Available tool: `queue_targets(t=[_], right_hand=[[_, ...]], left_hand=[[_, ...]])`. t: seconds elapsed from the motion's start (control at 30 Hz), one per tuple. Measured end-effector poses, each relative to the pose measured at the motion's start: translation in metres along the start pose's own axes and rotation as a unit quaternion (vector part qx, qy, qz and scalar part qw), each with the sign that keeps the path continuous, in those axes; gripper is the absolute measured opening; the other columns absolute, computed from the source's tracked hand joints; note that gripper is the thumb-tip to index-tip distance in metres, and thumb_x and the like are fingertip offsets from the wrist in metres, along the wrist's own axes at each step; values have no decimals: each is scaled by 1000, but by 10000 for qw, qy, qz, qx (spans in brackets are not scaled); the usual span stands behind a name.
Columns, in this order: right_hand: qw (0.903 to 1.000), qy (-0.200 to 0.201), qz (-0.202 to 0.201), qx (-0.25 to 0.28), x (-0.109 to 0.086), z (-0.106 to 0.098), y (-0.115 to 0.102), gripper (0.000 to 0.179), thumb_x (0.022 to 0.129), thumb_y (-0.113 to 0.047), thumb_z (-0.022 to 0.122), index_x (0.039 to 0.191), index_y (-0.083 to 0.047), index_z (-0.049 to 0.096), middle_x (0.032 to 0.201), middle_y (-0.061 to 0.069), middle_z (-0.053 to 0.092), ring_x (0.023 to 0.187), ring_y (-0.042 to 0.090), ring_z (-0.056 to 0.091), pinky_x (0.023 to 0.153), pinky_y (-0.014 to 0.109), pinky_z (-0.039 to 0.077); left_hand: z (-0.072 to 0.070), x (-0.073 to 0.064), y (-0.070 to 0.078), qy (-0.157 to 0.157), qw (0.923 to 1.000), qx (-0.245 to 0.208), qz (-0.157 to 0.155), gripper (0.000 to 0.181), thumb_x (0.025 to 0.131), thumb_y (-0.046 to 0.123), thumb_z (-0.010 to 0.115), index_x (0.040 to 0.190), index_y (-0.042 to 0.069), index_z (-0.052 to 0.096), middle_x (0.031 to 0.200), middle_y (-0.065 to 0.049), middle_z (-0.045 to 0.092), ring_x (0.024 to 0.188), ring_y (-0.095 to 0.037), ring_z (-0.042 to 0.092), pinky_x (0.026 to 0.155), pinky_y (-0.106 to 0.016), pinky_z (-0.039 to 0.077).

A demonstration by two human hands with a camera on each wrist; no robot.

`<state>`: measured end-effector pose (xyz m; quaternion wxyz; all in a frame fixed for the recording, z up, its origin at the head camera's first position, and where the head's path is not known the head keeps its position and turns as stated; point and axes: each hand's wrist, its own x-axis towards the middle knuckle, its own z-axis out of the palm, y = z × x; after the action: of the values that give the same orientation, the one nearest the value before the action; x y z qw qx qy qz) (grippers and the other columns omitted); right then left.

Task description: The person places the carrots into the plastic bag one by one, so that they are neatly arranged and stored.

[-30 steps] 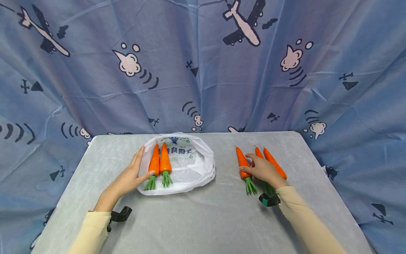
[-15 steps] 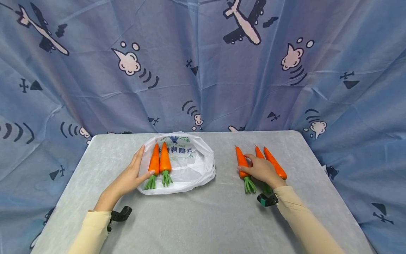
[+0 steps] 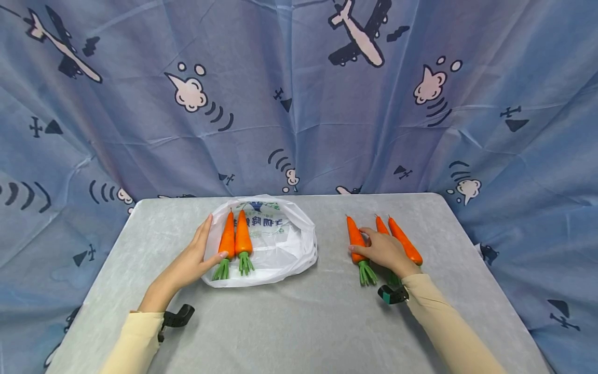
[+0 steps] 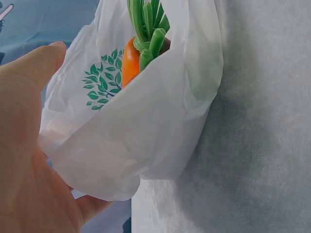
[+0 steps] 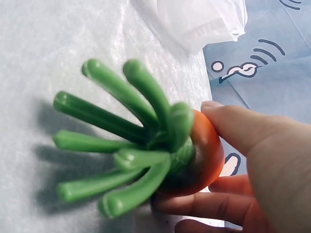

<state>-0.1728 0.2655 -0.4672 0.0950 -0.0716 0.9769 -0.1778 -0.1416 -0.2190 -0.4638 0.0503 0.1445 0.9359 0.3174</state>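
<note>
My right hand [image 3: 383,252] grips an orange carrot [image 3: 353,234] with green stalks, thumb on one side and fingers on the other. In the right wrist view its stalks [image 5: 160,131] point toward the camera and the carrot's tip is hidden. A white plastic bag [image 3: 280,254] with printed lettering lies at the left of the table, its mouth spread. Two carrots, one [image 3: 227,236] beside the other [image 3: 243,236], lie in it. My left hand [image 3: 189,262] rests against the bag's left side with fingers straight and thumb extended, also seen as a hand [image 4: 29,141] beside the bag in the left wrist view.
Two more carrots lie right of the gripped one: one carrot [image 3: 381,224] is partly hidden by my right hand, the other carrot [image 3: 405,241] lies beyond it. A blue patterned curtain [image 3: 299,104] hangs behind the grey table [image 3: 289,332].
My right hand has shifted very slightly left, and the gripped carrot's stalk end with it. The left hand and the bag stay as they were.
</note>
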Motion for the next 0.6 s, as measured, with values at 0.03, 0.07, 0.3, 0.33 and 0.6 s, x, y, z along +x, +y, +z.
queue_targets(t=[0.03,0.07,0.3,0.33,0.6], right_hand=[[10000,0,22,-3,0,0,0,77,89,-55,65,144,-4,49,69,1,57,51,15,44,48,28,32],[10000,-2,37,0,0,0,0,77,89,-55,65,144,-5,49,68,1,57,51,15,43,48,28,32],[10000,18,17,1,0,-1,-2,77,89,-55,65,144,-4,48,67,1,55,51,15,42,48,28,31],[10000,11,22,1,0,-1,-2,77,89,-55,65,144,-4,49,67,1,55,51,15,42,48,28,31],[10000,-55,14,43,0,-2,-4,78,88,-54,66,144,-4,48,68,1,56,52,15,43,49,27,32]], left_hand=[[0,0,0,3,10000,-4,5,103,95,52,60,158,24,-16,167,-20,0,148,-50,23,116,-66,26],[0,0,0,2,10000,-4,0,103,95,52,60,158,23,-16,167,-20,0,148,-50,23,116,-66,26],[0,1,0,10,10000,-16,-27,103,95,51,60,159,19,-14,167,-19,0,148,-50,22,116,-67,25],[0,1,0,11,10000,-15,-22,104,95,51,60,159,19,-14,167,-20,0,148,-50,22,116,-67,25],[0,0,0,-10,10000,-19,-71,104,94,53,60,159,21,-15,167,-20,0,147,-50,23,116,-67,26]])
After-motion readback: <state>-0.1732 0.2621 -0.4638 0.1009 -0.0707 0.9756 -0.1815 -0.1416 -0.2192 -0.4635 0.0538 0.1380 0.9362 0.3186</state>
